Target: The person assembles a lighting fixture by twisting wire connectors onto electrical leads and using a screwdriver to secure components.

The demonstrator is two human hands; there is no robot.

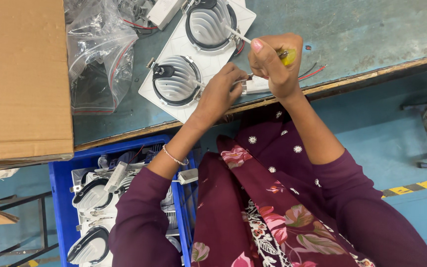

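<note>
The right hand (275,64) grips a yellow-handled screwdriver (260,43) pointing toward 10 o'clock, while the left hand (221,91) pinches the white light fitting (174,47) beside it.

Dark maroon sleeves (139,217) — floral scarf (268,217), thin bracelet (175,158) on left wrist.

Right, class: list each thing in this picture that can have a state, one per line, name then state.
Left hand: pinching a small white connector block at the fixture's edge.
Right hand: gripping a yellow-handled screwdriver, tip down at the block.
Twin downlight fixture: lying back-up on the bench, heat sinks showing.
Clear plastic bags: crumpled, open, beside the fixture.
Blue crate: holding more light fixtures.
Cardboard box: on the bench; open or closed can't be told.
</note>
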